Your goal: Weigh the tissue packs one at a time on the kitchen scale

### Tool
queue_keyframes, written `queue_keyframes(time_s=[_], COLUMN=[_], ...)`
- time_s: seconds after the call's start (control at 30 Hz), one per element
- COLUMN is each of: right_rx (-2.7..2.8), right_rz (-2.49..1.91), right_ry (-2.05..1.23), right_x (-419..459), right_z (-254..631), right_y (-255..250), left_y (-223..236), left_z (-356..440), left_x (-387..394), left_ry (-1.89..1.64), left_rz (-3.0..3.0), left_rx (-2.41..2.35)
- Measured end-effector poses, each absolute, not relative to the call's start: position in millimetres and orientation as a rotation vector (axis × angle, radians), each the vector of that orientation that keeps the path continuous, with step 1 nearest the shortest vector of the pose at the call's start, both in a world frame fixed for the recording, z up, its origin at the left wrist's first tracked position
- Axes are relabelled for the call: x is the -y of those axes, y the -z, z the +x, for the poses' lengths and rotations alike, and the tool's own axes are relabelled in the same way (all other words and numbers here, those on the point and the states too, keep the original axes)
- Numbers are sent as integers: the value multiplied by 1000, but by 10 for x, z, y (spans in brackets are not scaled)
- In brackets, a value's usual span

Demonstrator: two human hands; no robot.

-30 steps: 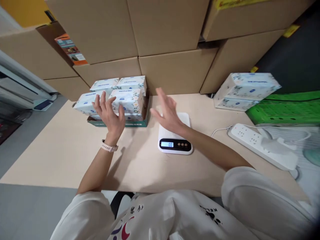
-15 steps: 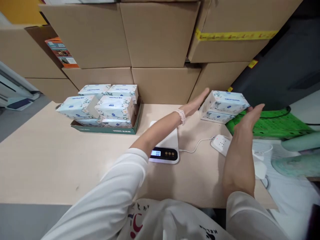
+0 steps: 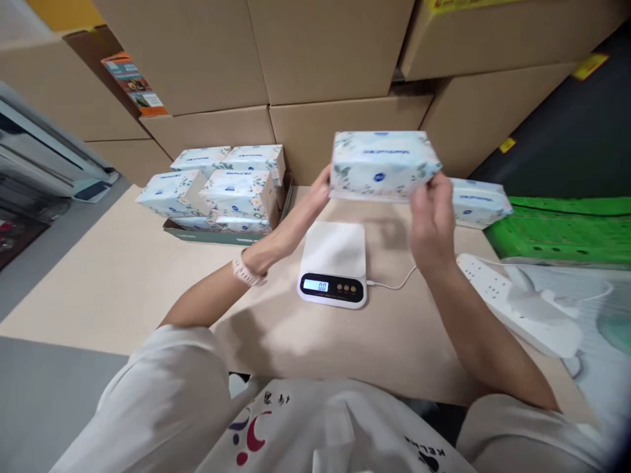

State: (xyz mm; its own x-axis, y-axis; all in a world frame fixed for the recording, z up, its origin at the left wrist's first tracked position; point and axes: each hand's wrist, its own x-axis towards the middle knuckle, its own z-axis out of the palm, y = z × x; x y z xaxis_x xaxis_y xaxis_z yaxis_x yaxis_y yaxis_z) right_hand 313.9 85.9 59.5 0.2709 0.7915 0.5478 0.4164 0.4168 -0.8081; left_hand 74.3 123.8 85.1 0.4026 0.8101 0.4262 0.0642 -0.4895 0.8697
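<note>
Between my two hands a floral tissue pack [image 3: 382, 164] is held up above the table, behind the scale. My left hand [image 3: 309, 207] presses its left end, and my right hand [image 3: 434, 217] grips its right end with the thumb on the front. Beneath it lies a white digital scale [image 3: 335, 246] with a bare plate, its display reading 0.0. Another tissue pack [image 3: 478, 203] lies on the table to the right, partly behind my right hand. At left, several stacked tissue packs [image 3: 239, 194] fill a low green carton tray [image 3: 197, 234].
Stacked cardboard boxes [image 3: 340, 128] wall off the table's back edge. A white power strip [image 3: 517, 302] lies at right, with a cable [image 3: 394, 287] running to the scale. Beyond it is a green plastic pallet [image 3: 557, 230].
My hands have closed on the upper tissue pack of the right-hand pair, lifted it off the lower one and brought it left. The view has shifted slightly.
</note>
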Motion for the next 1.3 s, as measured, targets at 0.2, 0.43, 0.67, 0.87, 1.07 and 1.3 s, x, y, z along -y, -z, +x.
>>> queue_keyframes(time_s=[0.2,0.43,0.67,0.87,1.07,1.3], right_rx=[1626,1591,1426,1310,1361,1359], right_rz=[-1169,-1260,-1230,-1270,-1198,-1213], right_ry=[-449,-511,-354,-152,-109,-119], right_x=[-189,-52,-45,-66,-44,-47], right_z=[2684,2793,2897,3027,3050,3040], right_y=[10,382,348,301,310,315], left_y=[-284,4,108,109,86,88], left_z=[66,77,-106,-207,-117,-125], left_x=[-465,-326,-352,-327,-275,-277], left_ry=[-1101,-1002,-1118,-1448,-1636,-1713], left_rz=[1614,1623,1629,1660,1598,1540], left_rx=[-774,-720,-899,-979,-1023,-1025])
